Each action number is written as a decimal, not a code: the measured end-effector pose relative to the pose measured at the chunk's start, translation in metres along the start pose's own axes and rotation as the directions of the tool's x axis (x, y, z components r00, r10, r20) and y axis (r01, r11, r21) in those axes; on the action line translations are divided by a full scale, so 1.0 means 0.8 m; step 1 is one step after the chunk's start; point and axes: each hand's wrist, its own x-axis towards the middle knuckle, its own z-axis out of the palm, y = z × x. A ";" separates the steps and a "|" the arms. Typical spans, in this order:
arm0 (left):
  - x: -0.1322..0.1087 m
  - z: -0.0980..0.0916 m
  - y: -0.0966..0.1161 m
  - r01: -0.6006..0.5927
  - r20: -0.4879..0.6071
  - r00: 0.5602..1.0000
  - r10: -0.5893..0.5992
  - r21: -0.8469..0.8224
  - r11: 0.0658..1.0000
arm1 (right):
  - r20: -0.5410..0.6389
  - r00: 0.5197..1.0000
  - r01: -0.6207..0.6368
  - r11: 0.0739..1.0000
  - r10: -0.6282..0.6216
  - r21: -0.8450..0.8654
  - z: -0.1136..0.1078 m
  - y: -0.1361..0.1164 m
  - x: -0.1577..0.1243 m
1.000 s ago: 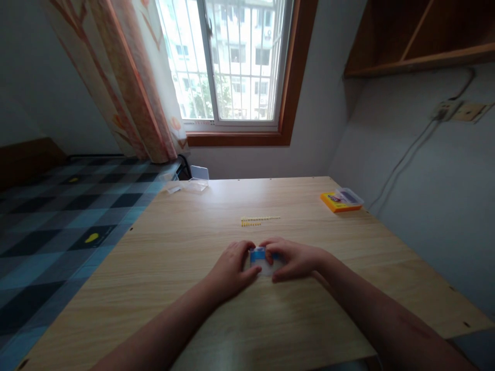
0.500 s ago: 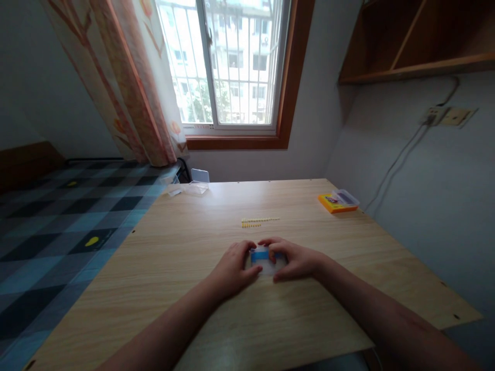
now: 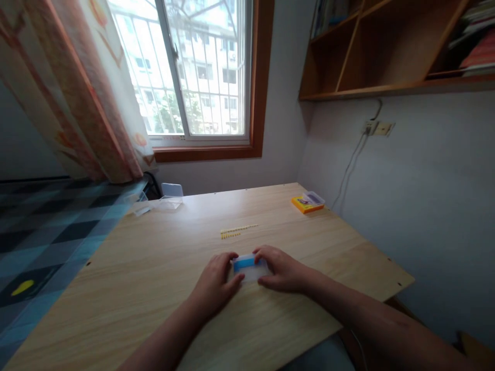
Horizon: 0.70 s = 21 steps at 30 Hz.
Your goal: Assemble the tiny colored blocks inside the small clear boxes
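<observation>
Between my hands, low over the wooden table [image 3: 174,268], is a small clear plastic box [image 3: 251,273] with a blue strip [image 3: 244,263] across its far part. My left hand [image 3: 218,278] grips the box's left end, thumb at the near side and fingers at the far side. My right hand [image 3: 280,270] holds the right end in the same way, its fingers covering that corner. What lies inside the box cannot be made out. Just beyond my hands, two rows of tiny yellow pieces [image 3: 232,234] lie on the tabletop.
At the back left stands an open clear plastic box [image 3: 170,203] with its lid raised. An orange-yellow box [image 3: 305,205] carries a clear case [image 3: 314,198] at the back right. A checked bed [image 3: 34,247] borders the table's left side. Wall shelves [image 3: 379,87] hang at the upper right.
The view has turned to the right, so everything sits further left. My right index finger has moved from the top of the clear box to its far edge.
</observation>
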 end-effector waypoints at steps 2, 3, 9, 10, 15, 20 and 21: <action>0.000 0.001 -0.005 -0.019 -0.028 0.999 0.019 0.004 1.000 | -0.030 1.000 -0.004 1.000 0.003 -0.026 -0.002 -0.003 0.000; 0.001 0.002 -0.007 -0.021 -0.042 0.999 0.021 0.000 1.000 | -0.055 0.998 -0.011 0.999 0.009 -0.033 -0.004 -0.002 -0.002; 0.004 0.003 -0.014 -0.008 -0.023 1.000 0.008 0.003 1.000 | -0.244 0.966 -0.124 0.980 0.083 -0.158 -0.048 0.026 -0.011; 0.004 0.003 -0.014 -0.011 -0.016 1.000 0.011 0.009 1.000 | -0.272 0.957 -0.165 0.963 0.103 -0.213 -0.060 0.035 -0.012; 0.003 0.002 -0.010 -0.030 0.000 1.000 0.030 0.045 0.999 | -0.446 0.875 -0.376 0.845 0.188 -0.380 -0.132 0.089 -0.004; 0.004 0.004 -0.012 -0.057 -0.013 0.998 0.058 0.088 0.995 | -0.600 0.756 -0.580 0.695 0.263 -0.426 -0.191 0.144 0.023; 0.004 0.004 -0.013 -0.059 -0.018 0.998 0.061 0.090 0.994 | -0.625 0.728 -0.621 0.657 0.281 -0.427 -0.199 0.154 0.028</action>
